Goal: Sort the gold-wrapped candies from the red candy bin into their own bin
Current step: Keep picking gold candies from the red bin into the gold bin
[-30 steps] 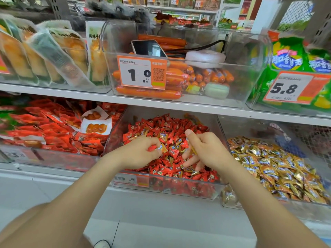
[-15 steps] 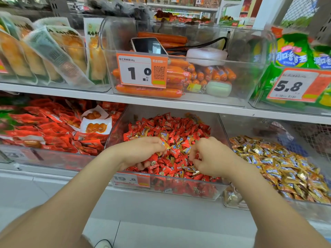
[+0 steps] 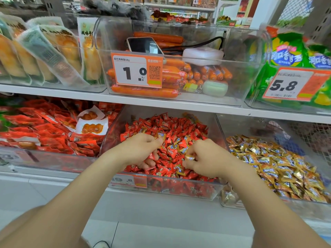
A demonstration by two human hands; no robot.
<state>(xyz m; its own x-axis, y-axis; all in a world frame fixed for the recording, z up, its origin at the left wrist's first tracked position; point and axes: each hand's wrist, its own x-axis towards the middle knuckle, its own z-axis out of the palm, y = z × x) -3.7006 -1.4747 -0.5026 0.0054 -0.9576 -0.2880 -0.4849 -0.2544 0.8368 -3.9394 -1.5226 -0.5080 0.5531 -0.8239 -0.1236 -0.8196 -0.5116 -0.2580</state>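
- While both bare forearms reach in over its low front wall, the red candy bin shows as a clear hard-plastic tub with rounded corners.
- It is heaped with red candies, small pillow-shaped pieces in glossy, crinkled foil with pinched ends.
- Several gold wrappers lie scattered through that red heap, most of them between the two hands.
- The right hand is over the right front of the heap with its fingers curled. Thumb and forefinger pinch one gold-wrapped candy, whose shiny foil shows at the fingertips.
- The left hand is on the left front of the heap, fingers curled under, with red foil showing between them. Whether they actually grip a piece cannot be told.
- Just beside the red bin on the right stands the gold candy bin, made of the same clear plastic. It is filled with gold candies in creased metallic wrappers, each with a blue patch.
- An orange-and-white paper price tag is fixed flat to the red bin's front.
- A flat white shelf board runs above both bins.
- On it stands another clear tub holding smooth, tube-shaped orange sausages, a flat dark-screened phone and a rounded white case.
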